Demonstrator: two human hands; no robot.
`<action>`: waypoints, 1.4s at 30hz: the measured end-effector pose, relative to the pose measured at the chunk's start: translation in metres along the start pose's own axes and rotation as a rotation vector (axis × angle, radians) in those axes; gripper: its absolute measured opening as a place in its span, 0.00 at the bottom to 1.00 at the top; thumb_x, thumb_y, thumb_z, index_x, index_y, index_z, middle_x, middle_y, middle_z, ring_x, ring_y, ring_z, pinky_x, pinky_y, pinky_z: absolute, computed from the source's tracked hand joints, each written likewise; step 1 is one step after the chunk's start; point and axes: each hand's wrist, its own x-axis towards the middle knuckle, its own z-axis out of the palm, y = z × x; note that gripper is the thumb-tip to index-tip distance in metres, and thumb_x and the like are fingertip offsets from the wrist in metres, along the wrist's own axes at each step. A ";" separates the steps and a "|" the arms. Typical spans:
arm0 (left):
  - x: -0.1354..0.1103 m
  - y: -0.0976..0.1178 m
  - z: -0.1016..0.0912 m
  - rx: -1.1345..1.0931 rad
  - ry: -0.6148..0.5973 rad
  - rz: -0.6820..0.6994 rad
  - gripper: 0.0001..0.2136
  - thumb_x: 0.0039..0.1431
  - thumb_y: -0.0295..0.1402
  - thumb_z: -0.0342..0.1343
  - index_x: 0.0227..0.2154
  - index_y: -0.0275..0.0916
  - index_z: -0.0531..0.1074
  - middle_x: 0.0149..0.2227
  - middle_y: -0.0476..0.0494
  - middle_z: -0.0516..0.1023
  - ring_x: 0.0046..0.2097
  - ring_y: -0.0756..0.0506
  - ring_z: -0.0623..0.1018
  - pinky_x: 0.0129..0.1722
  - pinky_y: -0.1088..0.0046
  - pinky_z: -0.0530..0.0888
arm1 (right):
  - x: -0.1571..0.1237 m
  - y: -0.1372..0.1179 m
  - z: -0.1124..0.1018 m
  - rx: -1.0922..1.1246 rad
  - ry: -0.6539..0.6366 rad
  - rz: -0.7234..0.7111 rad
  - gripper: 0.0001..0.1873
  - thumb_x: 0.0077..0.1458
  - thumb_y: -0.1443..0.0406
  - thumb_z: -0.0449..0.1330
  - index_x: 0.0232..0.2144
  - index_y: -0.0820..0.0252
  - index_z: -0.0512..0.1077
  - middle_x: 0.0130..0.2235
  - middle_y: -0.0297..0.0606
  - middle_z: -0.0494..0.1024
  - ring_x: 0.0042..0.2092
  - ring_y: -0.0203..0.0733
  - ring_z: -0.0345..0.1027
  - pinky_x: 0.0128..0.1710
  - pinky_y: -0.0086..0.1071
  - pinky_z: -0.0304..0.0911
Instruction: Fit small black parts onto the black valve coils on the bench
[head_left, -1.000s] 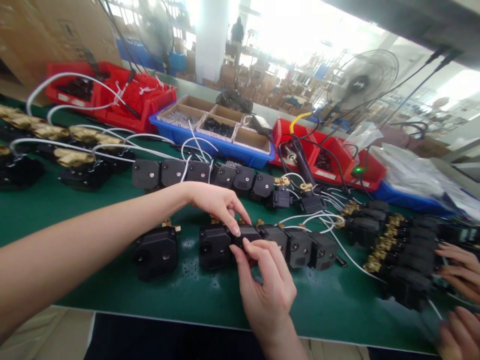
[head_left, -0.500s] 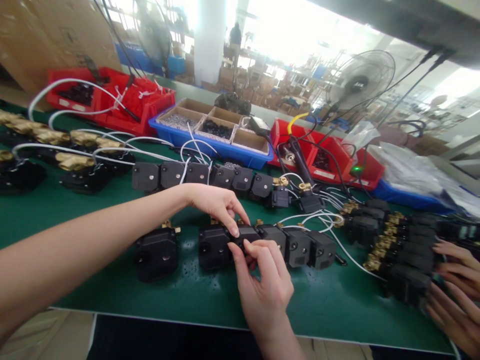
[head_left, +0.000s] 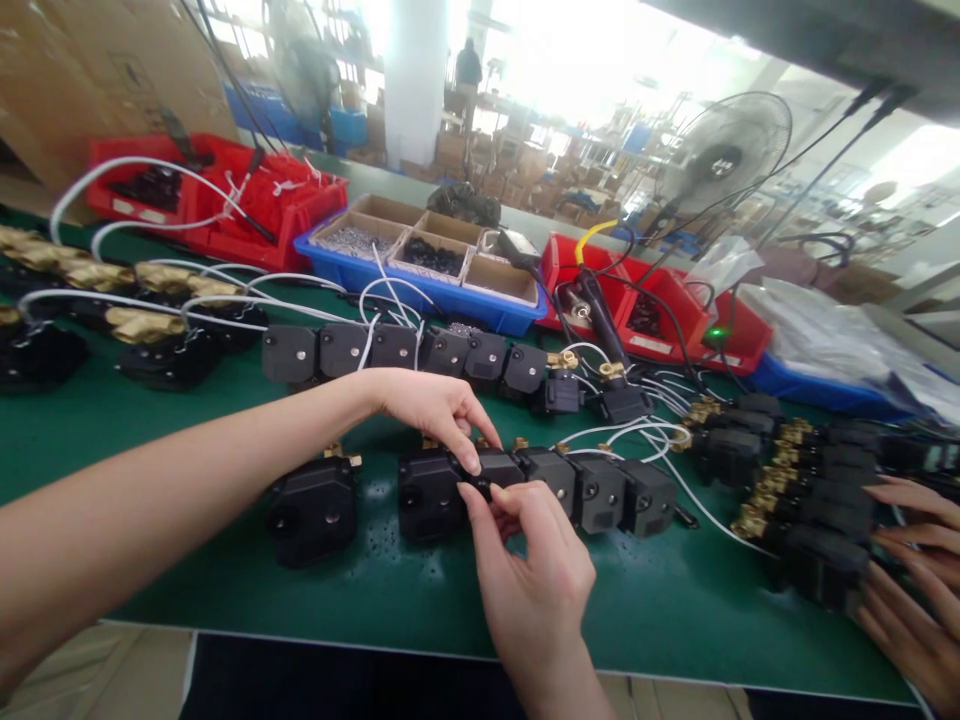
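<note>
A row of black valve actuators with brass fittings lies across the middle of the bench. My left hand point(head_left: 435, 408) reaches over from the left, thumb on the upper front edge of one black valve actuator point(head_left: 504, 466) and fingers curled behind it. At that actuator's front face, the thumb and forefinger of my right hand point(head_left: 536, 565) pinch a small black part point(head_left: 482, 488), mostly covered by the fingertips. Left of it stands another actuator point(head_left: 430, 497), and a separate one point(head_left: 313, 515) sits farther left. More actuators point(head_left: 598, 492) continue to the right.
Behind is a second actuator row point(head_left: 345, 352) with white cables. A blue tray point(head_left: 495, 318) with cardboard compartments and red bins point(head_left: 300, 215) stand farther back. A black tool point(head_left: 600, 318) with a yellow hose leans there. At right, another person's hands point(head_left: 911, 560) touch actuators point(head_left: 825, 565).
The view has shifted slightly. My left hand stays on the actuator, and my right fingertips remain at its front face, with the right hand moved only slightly.
</note>
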 end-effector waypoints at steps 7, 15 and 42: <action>-0.001 0.001 -0.001 0.014 0.008 -0.013 0.34 0.47 0.47 0.67 0.53 0.27 0.75 0.18 0.58 0.60 0.23 0.52 0.59 0.24 0.73 0.56 | -0.007 -0.005 0.006 0.025 0.085 0.043 0.04 0.61 0.73 0.61 0.34 0.62 0.71 0.31 0.35 0.72 0.31 0.32 0.67 0.30 0.24 0.66; -0.002 0.001 0.002 0.014 0.032 -0.021 0.33 0.44 0.47 0.69 0.52 0.30 0.76 0.17 0.57 0.62 0.23 0.52 0.61 0.23 0.74 0.56 | -0.004 0.008 -0.002 0.045 -0.008 -0.058 0.06 0.61 0.74 0.60 0.40 0.61 0.75 0.34 0.37 0.71 0.35 0.34 0.69 0.37 0.28 0.70; 0.023 0.091 0.165 -1.016 0.675 -0.324 0.30 0.42 0.67 0.57 0.22 0.41 0.61 0.15 0.59 0.56 0.16 0.56 0.50 0.17 0.77 0.41 | 0.013 -0.007 -0.087 0.103 -0.380 -0.038 0.13 0.45 0.81 0.62 0.27 0.60 0.71 0.31 0.30 0.75 0.32 0.37 0.70 0.29 0.28 0.65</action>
